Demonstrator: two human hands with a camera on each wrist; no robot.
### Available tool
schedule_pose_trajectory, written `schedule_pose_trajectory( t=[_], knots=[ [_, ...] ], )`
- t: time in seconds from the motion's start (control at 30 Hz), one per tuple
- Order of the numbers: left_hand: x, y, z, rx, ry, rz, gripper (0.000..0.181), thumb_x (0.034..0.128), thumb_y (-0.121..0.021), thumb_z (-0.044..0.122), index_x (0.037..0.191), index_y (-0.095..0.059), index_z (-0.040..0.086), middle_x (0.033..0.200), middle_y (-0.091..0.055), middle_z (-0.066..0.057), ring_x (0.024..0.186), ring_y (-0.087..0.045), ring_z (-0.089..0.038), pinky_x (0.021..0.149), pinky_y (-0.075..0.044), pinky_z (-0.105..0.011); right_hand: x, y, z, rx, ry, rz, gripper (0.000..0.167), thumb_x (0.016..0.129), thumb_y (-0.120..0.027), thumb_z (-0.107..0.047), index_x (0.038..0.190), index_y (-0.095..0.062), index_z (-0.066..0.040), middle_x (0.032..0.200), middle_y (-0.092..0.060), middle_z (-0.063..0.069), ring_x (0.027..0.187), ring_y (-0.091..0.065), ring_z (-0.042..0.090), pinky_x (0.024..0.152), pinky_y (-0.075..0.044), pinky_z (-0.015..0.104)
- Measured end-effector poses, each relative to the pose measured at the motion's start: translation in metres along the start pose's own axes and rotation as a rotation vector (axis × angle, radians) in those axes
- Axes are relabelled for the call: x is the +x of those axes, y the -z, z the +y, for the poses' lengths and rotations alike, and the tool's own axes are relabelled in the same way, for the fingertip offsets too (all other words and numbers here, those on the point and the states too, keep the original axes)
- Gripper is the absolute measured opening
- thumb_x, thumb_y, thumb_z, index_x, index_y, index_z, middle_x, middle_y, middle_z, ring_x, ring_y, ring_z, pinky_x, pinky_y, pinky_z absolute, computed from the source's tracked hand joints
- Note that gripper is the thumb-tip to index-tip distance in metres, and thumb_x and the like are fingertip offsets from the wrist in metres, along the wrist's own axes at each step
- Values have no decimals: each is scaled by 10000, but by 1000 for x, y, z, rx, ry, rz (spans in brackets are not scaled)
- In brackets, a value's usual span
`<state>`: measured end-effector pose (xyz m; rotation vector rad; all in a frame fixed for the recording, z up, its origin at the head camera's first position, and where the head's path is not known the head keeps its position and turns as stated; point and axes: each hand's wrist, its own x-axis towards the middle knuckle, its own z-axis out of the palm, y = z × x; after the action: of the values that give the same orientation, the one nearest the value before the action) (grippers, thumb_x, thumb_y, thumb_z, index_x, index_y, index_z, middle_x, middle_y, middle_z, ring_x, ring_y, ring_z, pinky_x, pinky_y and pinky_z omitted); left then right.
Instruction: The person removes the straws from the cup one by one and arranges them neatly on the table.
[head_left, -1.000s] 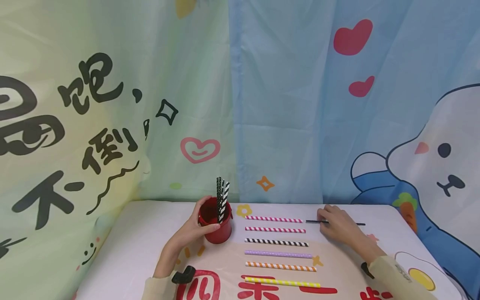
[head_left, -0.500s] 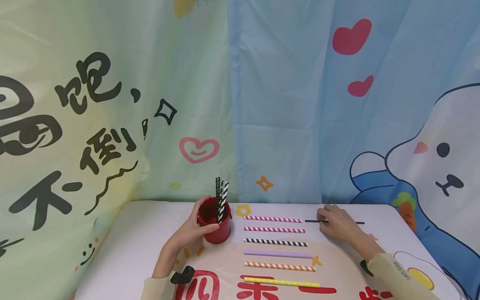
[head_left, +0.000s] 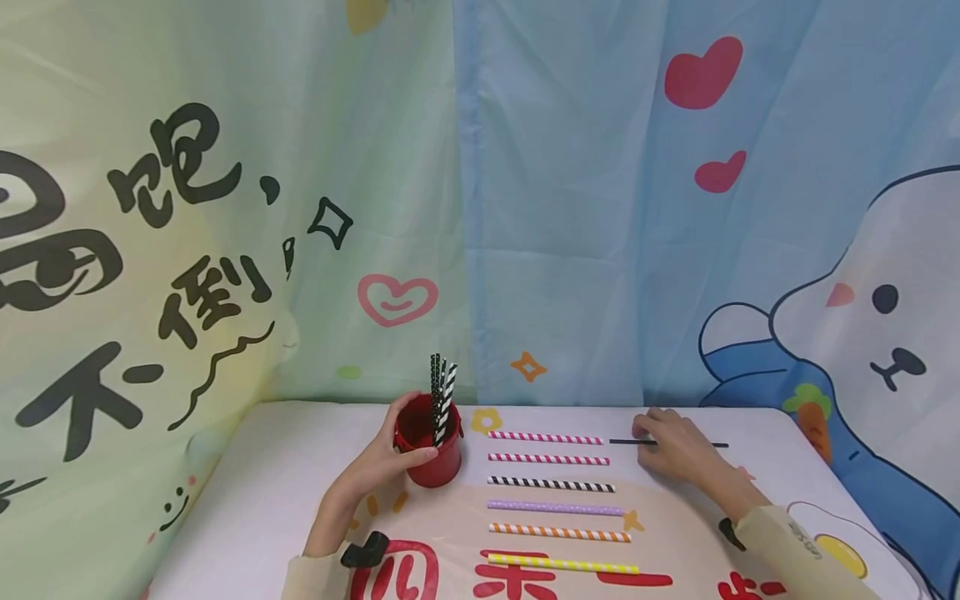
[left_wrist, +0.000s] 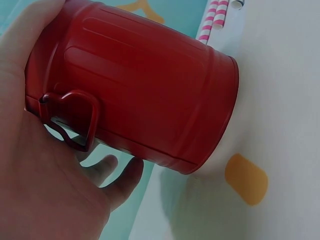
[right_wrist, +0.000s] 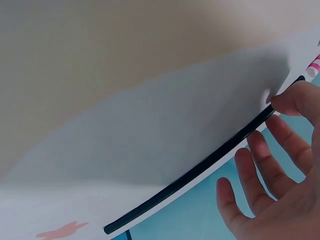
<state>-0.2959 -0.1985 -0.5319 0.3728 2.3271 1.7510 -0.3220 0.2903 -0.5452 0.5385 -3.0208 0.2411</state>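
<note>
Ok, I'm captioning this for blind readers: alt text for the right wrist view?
A right hand pinches a slim black straw toward one end, by the edge of a pale tabletop. The tip of a pink-striped straw shows at far right.

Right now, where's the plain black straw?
In the head view, the black straw is right of the top pink straw, pinched by the right hand.

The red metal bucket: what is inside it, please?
Several black-and-white patterned straws stick up inside the red metal bucket. Their lower ends and the bucket's bottom are hidden by its front wall.
</note>
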Motion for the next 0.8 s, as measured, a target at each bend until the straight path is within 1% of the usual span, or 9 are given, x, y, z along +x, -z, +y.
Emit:
schedule_pose_trajectory(
  t=[0.23,0.4,0.53,0.7,0.8],
  knots=[
    [0,0,0,2,7,4,955,840,-803,287,1560,-179,330,1558,-332,-74,1433,-322,-332,1008,-532,-473,-1,1,-5,21,-26,1,147,837,-724,-174,969,-662,-188,1003,-622,42,905,-550,242,851,-504,525],
    [1,-1,0,-4,9,16,959,832,-811,298,1555,-183,348,1545,-347,-60,1422,-337,-314,1000,-536,-466,0,1,-5,30,-25,31,163,829,-719,-183,980,-658,-182,992,-613,33,890,-536,226,819,-495,490],
    [1,-1,1,-6,2,20,956,833,-811,300,1555,-187,352,1539,-356,-53,1416,-345,-307,1003,-533,-464,1,4,-8,47,-35,40,189,833,-723,-200,1010,-662,-175,1004,-612,35,884,-525,215,802,-491,465],
    [0,-1,1,-5,-9,9,947,853,-792,289,1566,-170,313,1547,-343,-78,1416,-344,-331,1016,-519,-461,1,10,-21,98,-46,20,225,845,-739,-216,1052,-665,-168,1085,-633,62,940,-548,239,846,-514,496],
    [-1,-1,2,-2,4,15,946,853,-793,291,1565,-172,325,1541,-350,-71,1409,-354,-321,1017,-517,-463,0,15,-33,119,-37,20,246,846,-750,-221,1070,-668,-164,1127,-643,73,976,-566,256,873,-518,524]
  ],
)
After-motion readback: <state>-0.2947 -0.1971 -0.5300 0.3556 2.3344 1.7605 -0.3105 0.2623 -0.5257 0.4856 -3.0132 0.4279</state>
